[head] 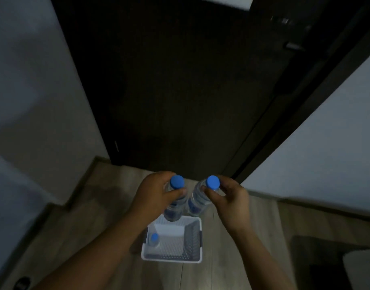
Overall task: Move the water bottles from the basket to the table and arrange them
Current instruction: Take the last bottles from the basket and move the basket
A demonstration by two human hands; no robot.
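Observation:
My left hand (153, 194) grips a clear water bottle with a blue cap (177, 182) near its neck, held upright in the air. Beside it, my right hand (230, 200) pinches the neck of a second blue-capped bottle (213, 182). Both bottles hang above the far edge of a white perforated basket (171, 257) that sits on the wooden floor. One more blue-capped bottle (154, 239) stands in the basket's left corner.
A dark door (179, 91) fills the view ahead, with light walls (33, 101) on both sides. A white surface (326, 164) lies at the right. A dark object (330, 266) sits at the lower right on the floor.

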